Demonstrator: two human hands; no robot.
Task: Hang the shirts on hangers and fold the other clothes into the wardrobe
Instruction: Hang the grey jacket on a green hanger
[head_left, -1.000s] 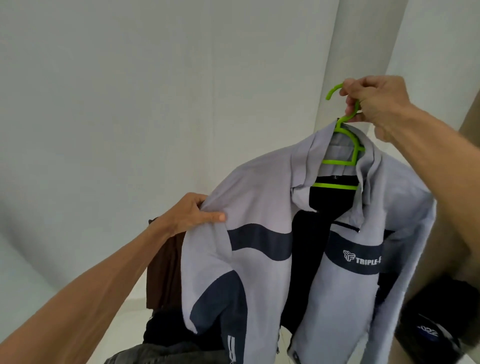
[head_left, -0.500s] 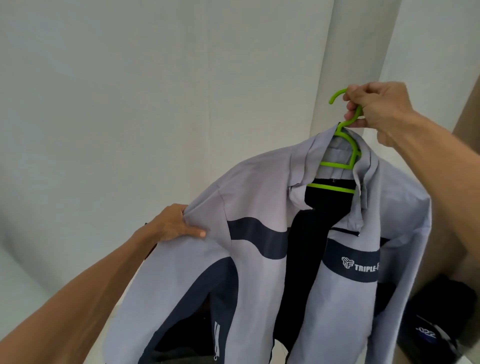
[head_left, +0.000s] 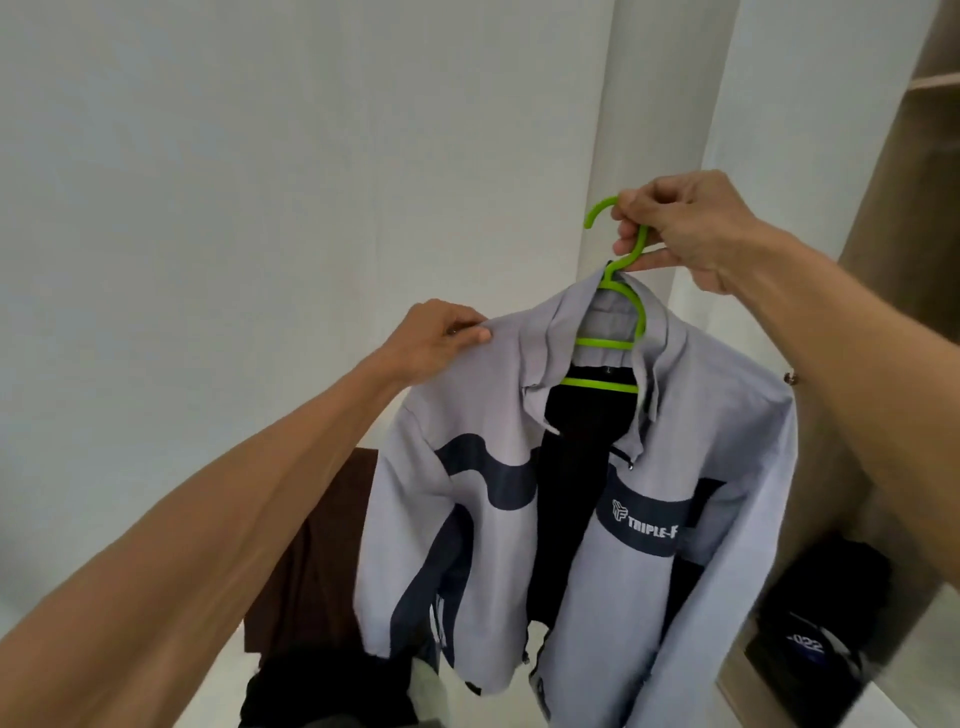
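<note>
The right hand (head_left: 691, 228) is raised in front of the pale wall (head_left: 260, 182), its fingers and thumb pinching the neck of a green hanger (head_left: 621, 306) just under the hook. A grey jacket with dark blue bands (head_left: 519, 467) hangs from that hanger, open at the front. The left hand (head_left: 436, 338) pinches the fabric at the jacket's shoulder seam. Behind the jacket lies a brown garment (head_left: 322, 561), with dark clothes (head_left: 322, 691) piled below, and the wooden wardrobe (head_left: 914, 249) stands at the right edge
</note>
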